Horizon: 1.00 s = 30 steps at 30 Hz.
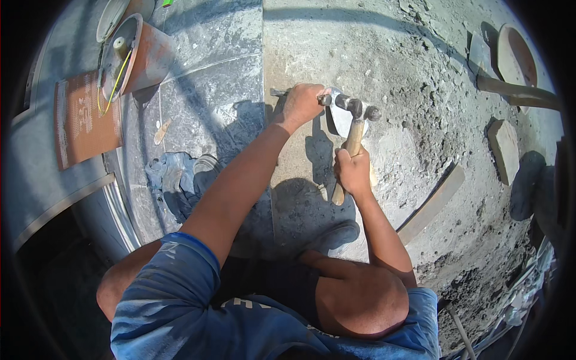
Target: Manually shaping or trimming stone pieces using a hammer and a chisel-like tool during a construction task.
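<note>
My right hand (354, 171) is closed round the wooden handle of a hammer (354, 137), whose dark metal head lies at the top, close to my left hand (302, 107). That left hand is wrapped round a chisel (278, 92). Its flat metal tip sticks out on the left over the edge of the grey tiles (240, 69), and its dark butt end shows on the right, beside the hammer head. My fingers cover the middle of the chisel. A pale, flat piece (342, 122) lies below the hammer head, partly hidden by it.
At the upper left a dusty orange bucket (157, 57) lies tipped, beside a perforated orange brick (90, 123). A crumpled blue-grey cloth (171, 183) rests on the tiles. To the right, on rubble, are a plank (433, 204), a stone slab (504, 150), a wooden-handled tool (516, 90) and a round basin (510, 48).
</note>
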{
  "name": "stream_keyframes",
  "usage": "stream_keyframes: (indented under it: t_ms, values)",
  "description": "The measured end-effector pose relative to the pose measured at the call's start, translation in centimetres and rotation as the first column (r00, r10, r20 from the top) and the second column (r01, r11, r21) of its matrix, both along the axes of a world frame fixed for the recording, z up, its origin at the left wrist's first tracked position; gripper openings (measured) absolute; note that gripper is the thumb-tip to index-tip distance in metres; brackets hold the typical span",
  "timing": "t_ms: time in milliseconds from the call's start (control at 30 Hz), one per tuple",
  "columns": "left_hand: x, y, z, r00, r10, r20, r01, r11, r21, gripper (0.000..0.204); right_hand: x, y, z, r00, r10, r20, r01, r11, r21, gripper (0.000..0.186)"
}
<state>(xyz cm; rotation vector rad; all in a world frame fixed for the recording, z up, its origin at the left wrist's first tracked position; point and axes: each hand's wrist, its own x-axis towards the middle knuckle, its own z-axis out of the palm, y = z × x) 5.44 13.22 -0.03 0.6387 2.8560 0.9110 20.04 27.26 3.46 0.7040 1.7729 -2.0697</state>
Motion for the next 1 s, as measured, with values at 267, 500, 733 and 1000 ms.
stream_keyframes:
  t_ms: [267, 500, 733, 1000]
  values:
    - [0.8, 1.0, 1.0, 1.0, 0.024, 0.002, -0.024, 0.997, 0.074, 0.018, -0.3, 1.2, 4.8, 0.822, -0.553, -0.139, 0.492, 0.81, -0.318, 0.008]
    - [0.4, -0.8, -0.3, 0.998, 0.062, 0.027, -0.061, 0.997, -0.044, 0.016, -0.2, -0.1, 2.5, 0.991, -0.135, -0.018, 0.133, 0.988, -0.078, 0.008]
    - [1.1, 0.1, -0.1, 0.999, 0.053, 0.008, -0.053, 0.997, 0.057, 0.028, 1.7, -0.2, -1.3, 0.988, 0.048, 0.149, -0.038, 0.997, -0.07, 0.007]
    - [2.2, 0.4, 0.5, 1.0, 0.013, 0.001, -0.013, 0.993, 0.12, 0.023, 2.7, -0.7, 2.5, 0.862, -0.493, -0.119, 0.447, 0.849, -0.283, 0.009]
